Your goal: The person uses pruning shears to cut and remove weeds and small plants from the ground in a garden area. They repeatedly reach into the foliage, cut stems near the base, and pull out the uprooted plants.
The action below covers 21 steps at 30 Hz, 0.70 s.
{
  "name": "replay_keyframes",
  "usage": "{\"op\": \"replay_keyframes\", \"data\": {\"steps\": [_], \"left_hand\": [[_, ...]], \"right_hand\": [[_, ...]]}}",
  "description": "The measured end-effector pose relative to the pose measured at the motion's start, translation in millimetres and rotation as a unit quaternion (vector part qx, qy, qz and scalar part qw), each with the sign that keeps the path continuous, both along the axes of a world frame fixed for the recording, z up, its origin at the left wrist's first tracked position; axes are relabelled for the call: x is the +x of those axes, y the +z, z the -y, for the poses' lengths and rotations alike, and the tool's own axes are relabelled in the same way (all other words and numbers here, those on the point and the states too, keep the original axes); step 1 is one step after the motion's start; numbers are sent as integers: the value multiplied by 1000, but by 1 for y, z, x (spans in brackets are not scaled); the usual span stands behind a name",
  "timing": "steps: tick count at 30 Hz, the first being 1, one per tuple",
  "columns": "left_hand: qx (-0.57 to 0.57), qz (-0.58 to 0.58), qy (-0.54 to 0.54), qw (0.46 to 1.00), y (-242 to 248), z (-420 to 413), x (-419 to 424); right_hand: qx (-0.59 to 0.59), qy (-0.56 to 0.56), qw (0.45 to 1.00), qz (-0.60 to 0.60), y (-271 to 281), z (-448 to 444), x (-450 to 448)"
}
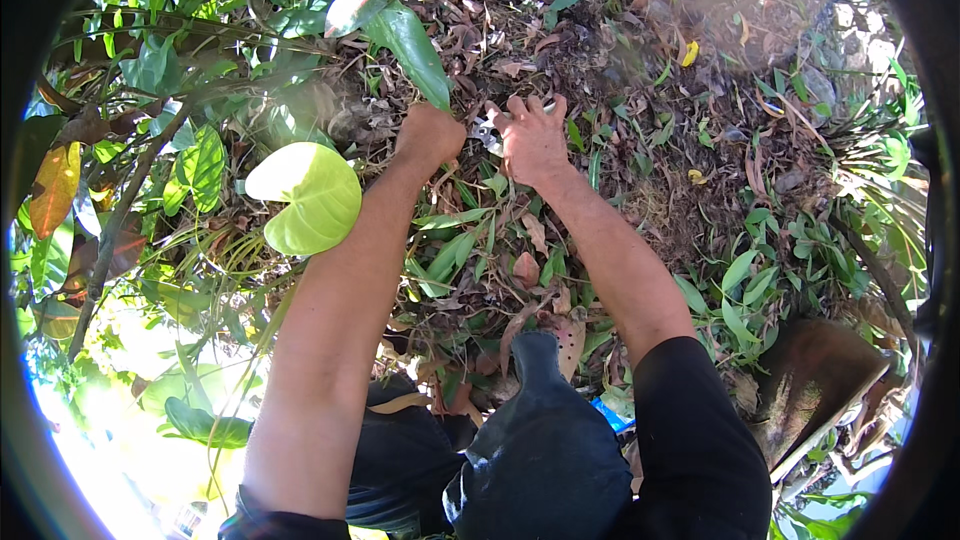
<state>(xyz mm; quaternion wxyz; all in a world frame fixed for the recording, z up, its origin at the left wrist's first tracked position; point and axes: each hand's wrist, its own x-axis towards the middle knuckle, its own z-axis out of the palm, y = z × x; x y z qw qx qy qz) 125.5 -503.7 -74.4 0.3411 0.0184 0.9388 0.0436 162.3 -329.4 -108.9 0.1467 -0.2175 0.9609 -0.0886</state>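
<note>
My left hand (433, 136) is a closed fist at the ground, just below the tip of a long glossy green leaf (410, 45); whether it grips something is hidden. To its right, my right hand (531, 136) lies palm down with fingers spread and bent over the leaf litter. A small whitish-grey object (486, 136), too unclear to name, lies between the hands and partly under the right one. Dry brown leaves and thin green shoots (454, 255) cover the ground below both hands.
A heart-shaped light green leaf (311, 199) overlaps my left forearm. Dense foliage and a thin branch (127, 217) stand at left. Near my knee and boot lies a blue scrap (613, 415). A brown, board-like piece (817, 382) is at lower right, and a stone (817, 88) at upper right.
</note>
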Motion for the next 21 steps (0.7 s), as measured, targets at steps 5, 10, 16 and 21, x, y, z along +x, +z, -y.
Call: {"op": "replay_keyframes", "data": {"steps": [5, 10, 16, 21], "left_hand": [[-26, -17, 21, 999, 16, -18, 9], [-22, -24, 22, 999, 19, -13, 6], [37, 53, 22, 998, 45, 18, 35], [217, 281, -80, 931, 43, -17, 124]], "right_hand": [[20, -7, 1000, 15, -3, 14, -5], [12, -16, 968, 251, 10, 17, -18], [17, -91, 995, 48, 22, -17, -6], [10, -26, 999, 17, 2, 0, -24]]}}
